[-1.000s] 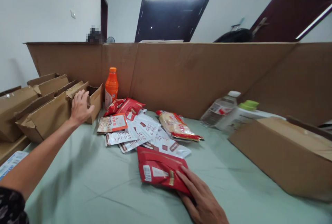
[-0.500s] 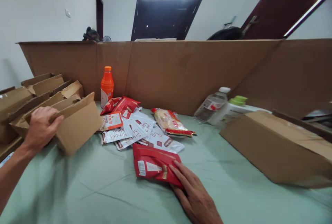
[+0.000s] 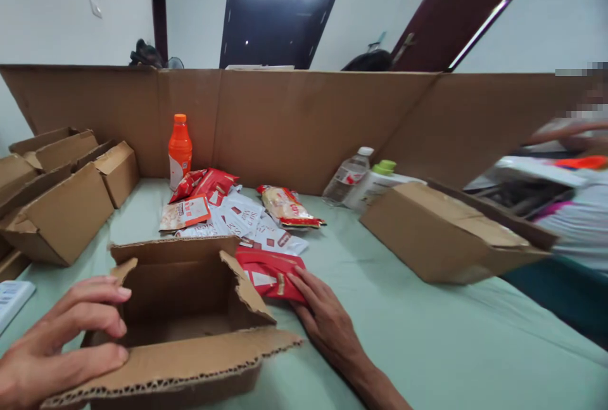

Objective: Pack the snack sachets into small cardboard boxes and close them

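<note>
My left hand (image 3: 71, 337) is at the left end of an open cardboard box (image 3: 190, 359). Its thumb lies on the near flap and its bent fingers hook over the left side. Nothing shows on the visible part of the box's floor. My right hand (image 3: 323, 312) has its fingers on top of a red packet (image 3: 268, 274) and its thumb at the lower edge, gripping the right end. Part of that packet is hidden behind the box's right flap. Just beyond it lie several white sachets (image 3: 242, 213) and an orange-and-white packet (image 3: 185, 212).
An orange bottle (image 3: 180, 150), more red packets (image 3: 213, 183) and a clear-and-red food bag (image 3: 287, 206) are farther back. At right are a clear bottle (image 3: 349, 175), a green-capped bottle (image 3: 382, 172) and another box (image 3: 427, 232). Boxes (image 3: 66, 213) stand left; a cardboard wall (image 3: 304, 125) runs behind.
My left hand has brought one cardboard box from the group at left to the front, beside the red packet. My right hand stays on the packet. The view has turned right.
</note>
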A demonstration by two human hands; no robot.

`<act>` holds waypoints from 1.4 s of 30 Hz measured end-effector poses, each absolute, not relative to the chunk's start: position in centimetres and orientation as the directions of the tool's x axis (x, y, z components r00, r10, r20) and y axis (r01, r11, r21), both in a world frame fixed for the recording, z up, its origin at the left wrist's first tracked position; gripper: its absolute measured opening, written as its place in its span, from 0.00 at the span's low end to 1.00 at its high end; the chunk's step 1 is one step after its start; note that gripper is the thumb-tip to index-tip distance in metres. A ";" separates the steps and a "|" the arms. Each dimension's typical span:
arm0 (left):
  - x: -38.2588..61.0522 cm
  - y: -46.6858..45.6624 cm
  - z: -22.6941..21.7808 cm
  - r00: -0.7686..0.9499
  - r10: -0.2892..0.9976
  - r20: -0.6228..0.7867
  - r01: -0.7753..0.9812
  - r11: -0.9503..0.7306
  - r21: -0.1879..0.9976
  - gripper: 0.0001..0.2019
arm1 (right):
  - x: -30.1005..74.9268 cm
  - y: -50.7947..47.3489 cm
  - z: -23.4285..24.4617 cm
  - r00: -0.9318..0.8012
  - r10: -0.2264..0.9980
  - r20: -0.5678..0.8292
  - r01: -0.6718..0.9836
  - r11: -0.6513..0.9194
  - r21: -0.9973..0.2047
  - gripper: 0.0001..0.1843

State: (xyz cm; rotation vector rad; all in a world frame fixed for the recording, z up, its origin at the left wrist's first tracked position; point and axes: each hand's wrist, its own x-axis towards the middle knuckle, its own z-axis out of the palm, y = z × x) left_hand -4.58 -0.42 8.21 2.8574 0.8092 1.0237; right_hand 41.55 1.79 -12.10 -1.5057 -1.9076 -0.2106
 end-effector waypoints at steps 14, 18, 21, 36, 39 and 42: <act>-5.4 -0.5 8.2 0.736 0.458 0.499 0.493 -0.868 0.069 0.26 | 41.6 -0.2 3.0 0.507 0.804 0.313 0.447 0.065 -0.892 0.19; -5.3 -0.3 7.6 0.744 0.460 0.485 0.489 -0.869 0.076 0.32 | 38.7 -0.9 10.5 0.541 0.782 0.310 0.231 0.216 -0.949 0.19; -4.8 -0.3 7.5 0.745 0.424 0.514 0.470 -0.882 0.046 0.31 | 35.1 -0.7 13.3 0.362 0.892 0.271 0.115 0.246 -0.963 0.21; -2.3 -2.0 6.1 0.642 0.435 0.631 0.494 -0.864 0.093 0.21 | 30.5 -2.8 14.7 -0.250 0.927 0.278 0.743 0.368 -0.559 0.22; -2.1 -1.8 5.9 0.628 0.433 0.647 0.519 -0.852 0.067 0.17 | 30.6 -3.1 14.8 -0.329 0.896 0.299 0.855 0.417 -0.309 0.20; -2.0 -2.1 6.3 0.622 0.424 0.658 0.527 -0.849 0.049 0.14 | 29.1 -2.3 13.6 -0.356 0.919 0.168 0.924 0.373 -0.084 0.20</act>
